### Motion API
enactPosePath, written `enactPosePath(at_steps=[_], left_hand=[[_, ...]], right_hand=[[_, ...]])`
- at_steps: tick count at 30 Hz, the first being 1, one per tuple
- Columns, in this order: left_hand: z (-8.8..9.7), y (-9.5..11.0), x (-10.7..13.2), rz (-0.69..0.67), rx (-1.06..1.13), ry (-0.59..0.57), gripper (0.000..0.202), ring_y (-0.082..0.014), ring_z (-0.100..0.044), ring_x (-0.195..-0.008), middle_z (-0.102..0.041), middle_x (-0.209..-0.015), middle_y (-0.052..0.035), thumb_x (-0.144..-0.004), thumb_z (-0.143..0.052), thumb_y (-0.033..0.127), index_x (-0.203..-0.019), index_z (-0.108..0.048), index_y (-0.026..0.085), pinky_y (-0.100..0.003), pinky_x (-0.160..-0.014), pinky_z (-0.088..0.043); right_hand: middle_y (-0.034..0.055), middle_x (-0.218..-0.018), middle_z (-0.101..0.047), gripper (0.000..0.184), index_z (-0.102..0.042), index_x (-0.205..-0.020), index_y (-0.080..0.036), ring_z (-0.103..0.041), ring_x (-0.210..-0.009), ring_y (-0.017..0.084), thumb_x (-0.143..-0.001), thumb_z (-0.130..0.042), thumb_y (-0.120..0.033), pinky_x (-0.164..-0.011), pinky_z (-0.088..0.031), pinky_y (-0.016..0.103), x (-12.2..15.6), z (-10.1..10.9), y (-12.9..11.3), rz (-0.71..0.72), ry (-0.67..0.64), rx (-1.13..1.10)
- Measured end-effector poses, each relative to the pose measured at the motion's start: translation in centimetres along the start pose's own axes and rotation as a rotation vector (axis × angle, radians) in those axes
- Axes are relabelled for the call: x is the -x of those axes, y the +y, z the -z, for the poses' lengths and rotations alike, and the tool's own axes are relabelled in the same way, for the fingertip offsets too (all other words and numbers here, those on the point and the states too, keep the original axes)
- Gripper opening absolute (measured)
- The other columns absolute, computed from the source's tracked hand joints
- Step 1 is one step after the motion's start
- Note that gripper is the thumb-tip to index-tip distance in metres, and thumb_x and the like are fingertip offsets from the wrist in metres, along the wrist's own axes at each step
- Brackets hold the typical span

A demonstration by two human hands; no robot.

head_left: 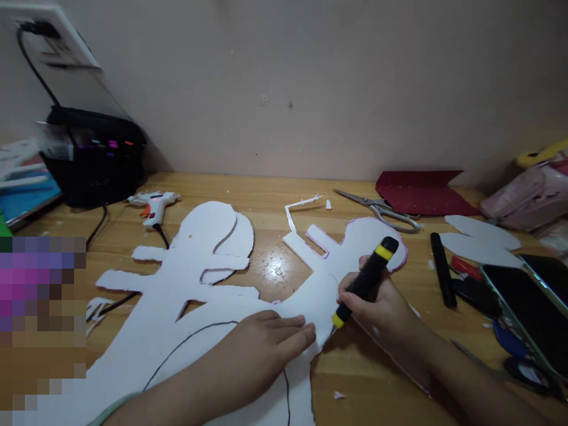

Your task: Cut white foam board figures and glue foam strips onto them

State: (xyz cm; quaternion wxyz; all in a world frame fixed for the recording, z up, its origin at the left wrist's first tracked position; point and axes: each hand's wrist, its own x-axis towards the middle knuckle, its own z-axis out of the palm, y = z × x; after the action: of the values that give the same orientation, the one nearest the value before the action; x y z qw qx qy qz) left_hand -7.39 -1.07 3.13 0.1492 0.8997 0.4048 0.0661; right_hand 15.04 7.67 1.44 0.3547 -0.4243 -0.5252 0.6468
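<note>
My right hand (381, 302) is closed round a black marker with yellow bands (364, 281), its tip down on a white cut-out shape (355, 242) edged in purple. My left hand (266, 349) lies flat with fingers together, pressing on white paper (186, 331) that bears a curved black line. A larger white cut-out figure (204, 254) lies to the left on the wooden table (266, 189).
A white glue gun (155, 206) and a black pouch of pens (93, 157) sit at the back left. Scissors (381, 210), a dark red card (419, 192), a black pen (442, 269) and two phones (528, 307) lie at the right. A wall stands behind.
</note>
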Motion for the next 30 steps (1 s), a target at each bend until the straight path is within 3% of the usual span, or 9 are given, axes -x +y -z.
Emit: enactPosePath(at_steps=[8, 18, 24, 30], left_hand=[[-0.3, -0.2, 0.1, -0.013, 0.038, 0.029, 0.058, -0.0203, -0.066, -0.114, -0.067, -0.13, -0.0071, -0.082, -0.038, -0.003, -0.134, -0.048, 0.02, -0.034, -0.093, -0.053], [0.2, 0.0, 0.0, -0.008, 0.007, 0.008, 0.054, -0.0193, -0.067, -0.113, -0.067, -0.13, -0.0059, -0.085, -0.039, -0.001, -0.134, -0.05, 0.018, -0.031, -0.094, -0.052], [-0.2, -0.1, 0.1, -0.024, -0.012, 0.049, 0.053, -0.0192, -0.067, -0.112, -0.068, -0.128, -0.0068, -0.085, -0.038, -0.003, -0.133, -0.051, 0.016, -0.03, -0.093, -0.052], [-0.3, -0.1, 0.1, -0.003, 0.005, 0.044, 0.052, -0.0196, -0.067, -0.113, -0.068, -0.129, -0.0052, -0.087, -0.037, -0.001, -0.134, -0.051, 0.019, -0.031, -0.093, -0.053]], right_hand=[[-0.0036, -0.073, -0.059, 0.04, -0.042, -0.093, -0.026, -0.058, -0.069, 0.017, -0.07, -0.075, -0.028, -0.069, -0.047, 0.033, 0.1, -0.2, -0.7, -0.022, 0.007, -0.034], [-0.0041, -0.07, -0.06, 0.039, -0.041, -0.087, -0.026, -0.056, -0.067, 0.016, -0.067, -0.074, -0.029, -0.063, -0.046, 0.03, 0.3, -0.2, -0.2, -0.042, 0.151, -0.002], [-0.0063, -0.067, -0.06, 0.047, -0.04, -0.092, -0.027, -0.054, -0.062, 0.015, -0.063, -0.076, -0.031, -0.058, -0.043, 0.028, 0.1, -0.5, 0.5, -0.079, 0.181, -0.17], [-0.0055, -0.066, -0.059, 0.045, -0.037, -0.088, -0.027, -0.051, -0.057, 0.014, -0.069, -0.076, -0.038, -0.053, -0.037, 0.029, -0.9, 1.7, 1.0, 0.026, 0.188, 0.048]])
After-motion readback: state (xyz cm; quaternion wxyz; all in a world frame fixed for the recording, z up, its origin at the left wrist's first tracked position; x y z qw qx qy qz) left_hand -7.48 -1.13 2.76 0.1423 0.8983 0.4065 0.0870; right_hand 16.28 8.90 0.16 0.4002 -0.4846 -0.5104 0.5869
